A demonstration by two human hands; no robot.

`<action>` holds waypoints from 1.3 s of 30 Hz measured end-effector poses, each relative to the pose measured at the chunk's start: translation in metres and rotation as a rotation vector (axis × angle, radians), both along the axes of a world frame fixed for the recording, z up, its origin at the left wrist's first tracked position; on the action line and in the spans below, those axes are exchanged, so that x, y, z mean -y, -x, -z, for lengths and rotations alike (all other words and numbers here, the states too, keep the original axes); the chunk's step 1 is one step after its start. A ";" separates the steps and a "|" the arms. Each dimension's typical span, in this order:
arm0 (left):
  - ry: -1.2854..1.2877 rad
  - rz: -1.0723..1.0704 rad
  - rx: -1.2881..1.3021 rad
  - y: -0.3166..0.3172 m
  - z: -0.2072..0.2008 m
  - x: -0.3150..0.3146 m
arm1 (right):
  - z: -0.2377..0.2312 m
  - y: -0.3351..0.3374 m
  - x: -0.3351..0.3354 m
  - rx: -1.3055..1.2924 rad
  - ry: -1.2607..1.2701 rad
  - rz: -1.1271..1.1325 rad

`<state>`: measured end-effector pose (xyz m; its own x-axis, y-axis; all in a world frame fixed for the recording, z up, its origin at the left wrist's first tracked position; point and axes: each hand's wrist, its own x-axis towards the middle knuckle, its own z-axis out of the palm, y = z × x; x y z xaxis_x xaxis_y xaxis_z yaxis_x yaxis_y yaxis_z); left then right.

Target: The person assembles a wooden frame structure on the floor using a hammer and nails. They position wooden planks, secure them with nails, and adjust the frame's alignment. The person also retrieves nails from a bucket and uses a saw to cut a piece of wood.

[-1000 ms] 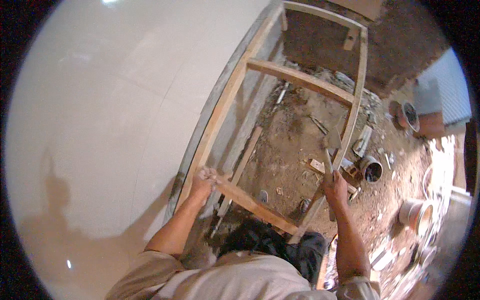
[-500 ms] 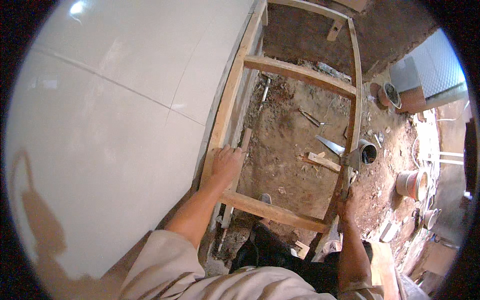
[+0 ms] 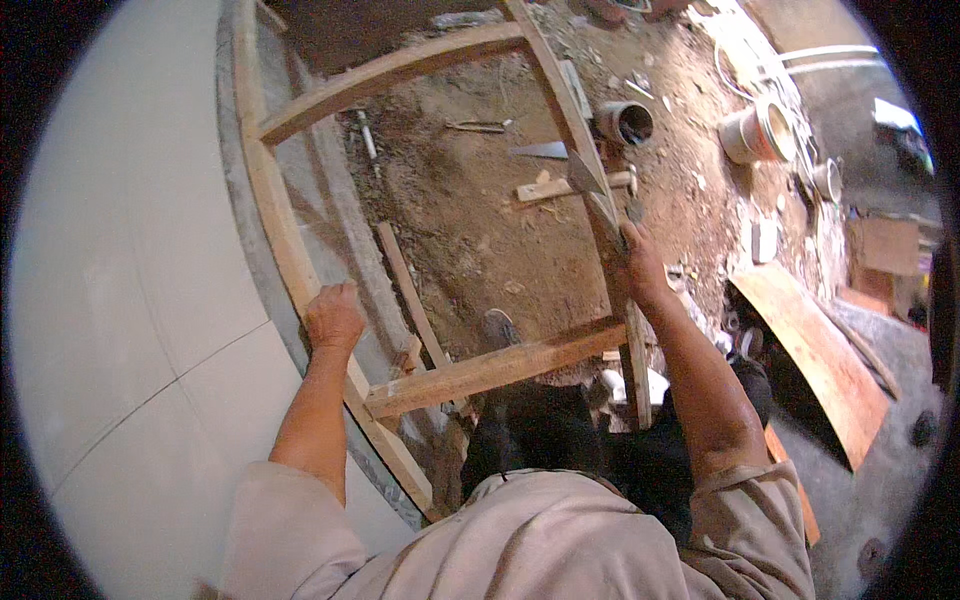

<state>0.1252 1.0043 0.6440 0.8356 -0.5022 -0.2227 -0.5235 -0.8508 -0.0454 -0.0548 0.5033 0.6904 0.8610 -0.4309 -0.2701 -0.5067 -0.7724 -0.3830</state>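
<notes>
A rough wooden frame (image 3: 445, 386) with crossbars stands in front of me, beside a pale, smooth panel surface. My left hand (image 3: 335, 316) is closed over its left rail, fingers curled at the inner edge. At the right rail, my right hand (image 3: 643, 262) is closed round a tool with a flat, grey, pointed blade (image 3: 588, 176); its handle is mostly hidden by the fingers, and its exact kind is unclear. The blade lies against the rail or just above it. A narrow loose strip of wood (image 3: 408, 285) leans inside the frame, near my left hand.
Through the frame, dirt ground shows a saw blade (image 3: 540, 150), pliers-like tool (image 3: 478, 126) and short wood block (image 3: 545, 189). To the right are a grey pipe-like container (image 3: 624, 123), a bucket (image 3: 757, 133) and a leaning wooden board (image 3: 815, 365). My shoe (image 3: 500, 326) is below.
The view has swung to the right, so the frame sits further left and tilts differently. My left hand has slid nearer along the left rail. The right hand still grips the bladed tool.
</notes>
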 end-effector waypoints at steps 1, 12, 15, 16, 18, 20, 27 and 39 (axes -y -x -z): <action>0.008 0.019 -0.003 -0.001 0.003 0.000 | -0.008 -0.001 -0.004 0.000 -0.006 0.004; -0.054 -0.002 -0.004 -0.019 -0.008 0.000 | -0.023 -0.009 -0.026 0.077 0.072 0.037; -0.114 -0.016 0.039 -0.019 0.007 -0.001 | -0.017 0.024 -0.022 0.191 0.025 0.137; -0.113 -0.026 0.063 -0.015 0.007 0.010 | -0.018 0.045 -0.019 0.238 0.031 0.165; -0.157 -0.030 -0.131 -0.023 -0.008 0.033 | -0.027 0.099 -0.011 0.449 -0.085 0.249; -0.067 -0.026 -0.158 -0.022 0.013 0.035 | -0.054 0.104 0.002 0.431 0.037 0.190; -0.131 -0.259 -0.101 -0.057 -0.021 0.002 | -0.036 0.043 0.014 0.411 -0.292 0.547; 0.617 -1.001 0.070 0.010 0.028 0.035 | -0.129 0.085 0.170 0.578 -0.911 1.185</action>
